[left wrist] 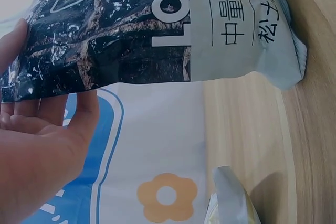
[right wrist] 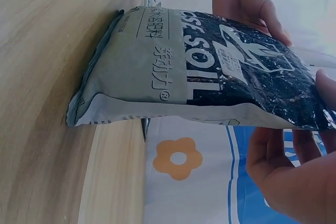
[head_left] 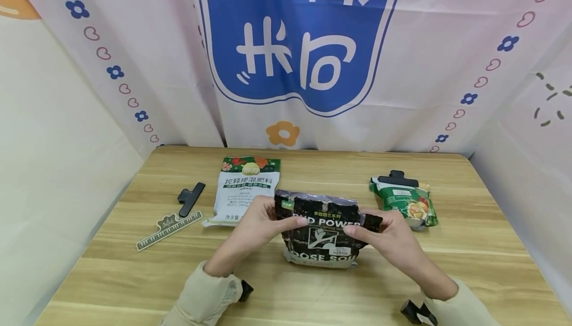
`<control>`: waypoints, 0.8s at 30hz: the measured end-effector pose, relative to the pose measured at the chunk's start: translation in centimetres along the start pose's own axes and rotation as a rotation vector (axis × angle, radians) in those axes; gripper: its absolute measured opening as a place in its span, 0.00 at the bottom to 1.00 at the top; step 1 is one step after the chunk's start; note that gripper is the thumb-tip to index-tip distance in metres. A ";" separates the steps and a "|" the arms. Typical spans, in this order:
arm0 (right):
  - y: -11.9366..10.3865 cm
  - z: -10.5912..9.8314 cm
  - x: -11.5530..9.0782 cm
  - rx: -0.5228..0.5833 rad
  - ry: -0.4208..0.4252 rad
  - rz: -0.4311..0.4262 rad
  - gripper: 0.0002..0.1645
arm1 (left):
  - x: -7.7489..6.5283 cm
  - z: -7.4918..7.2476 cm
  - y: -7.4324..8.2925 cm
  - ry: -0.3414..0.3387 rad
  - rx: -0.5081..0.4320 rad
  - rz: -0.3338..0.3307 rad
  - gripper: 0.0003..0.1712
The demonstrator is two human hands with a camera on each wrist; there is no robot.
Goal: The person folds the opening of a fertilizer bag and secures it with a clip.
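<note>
Both hands hold a black and grey bag of loose soil (head_left: 319,236) upright near the middle of the table, its top edge folded over. The left hand (head_left: 261,219) grips the bag's upper left side, thumb on the front and fingers behind. On the upper right side the right hand (head_left: 389,229) pinches it the same way. In the left wrist view, fingers curl behind the soil bag (left wrist: 131,30). The right wrist view shows the bag's bottom edge (right wrist: 79,93) on the wood.
Behind and left lies a white and green fertilizer bag (head_left: 241,192). A black clip (head_left: 191,199) and a ruler-like strip with piano keys (head_left: 170,230) lie further left. At right, another black clip (head_left: 397,179) closes a green packet (head_left: 406,202). A printed curtain (head_left: 286,107) hangs behind the table.
</note>
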State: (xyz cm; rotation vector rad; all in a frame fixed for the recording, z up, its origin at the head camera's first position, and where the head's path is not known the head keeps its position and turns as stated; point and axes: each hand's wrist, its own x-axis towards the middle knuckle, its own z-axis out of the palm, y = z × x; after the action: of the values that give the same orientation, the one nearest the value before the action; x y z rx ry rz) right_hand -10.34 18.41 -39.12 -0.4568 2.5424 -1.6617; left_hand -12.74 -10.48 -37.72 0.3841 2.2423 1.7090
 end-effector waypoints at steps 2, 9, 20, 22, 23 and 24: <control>0.0 0.0 0.1 0.044 -0.020 0.000 0.07 | -0.1 0.0 0.0 0.004 0.005 0.000 0.21; 0.0 0.0 0.1 0.092 -0.043 0.036 0.21 | 0.1 0.4 -0.6 -0.008 -0.039 0.021 0.15; 0.0 0.1 0.0 0.063 -0.008 0.006 0.06 | 0.2 1.1 -0.7 0.004 -0.074 -0.036 0.25; 0.1 0.1 0.0 0.051 0.007 0.009 0.06 | 0.2 1.2 -0.7 0.013 -0.082 -0.042 0.28; 0.1 0.1 0.0 0.047 0.014 0.017 0.06 | 0.1 1.2 -0.7 0.017 -0.086 -0.046 0.30; 0.1 0.2 0.1 0.045 0.021 0.027 0.07 | 0.1 1.2 -0.7 0.021 -0.087 -0.050 0.30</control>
State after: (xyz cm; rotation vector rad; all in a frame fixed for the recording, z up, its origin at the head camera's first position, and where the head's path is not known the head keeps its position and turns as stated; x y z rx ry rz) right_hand -10.39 18.28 -39.25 -0.4020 2.5084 -1.7196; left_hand -12.41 -9.59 -38.69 0.2889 2.1646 1.7853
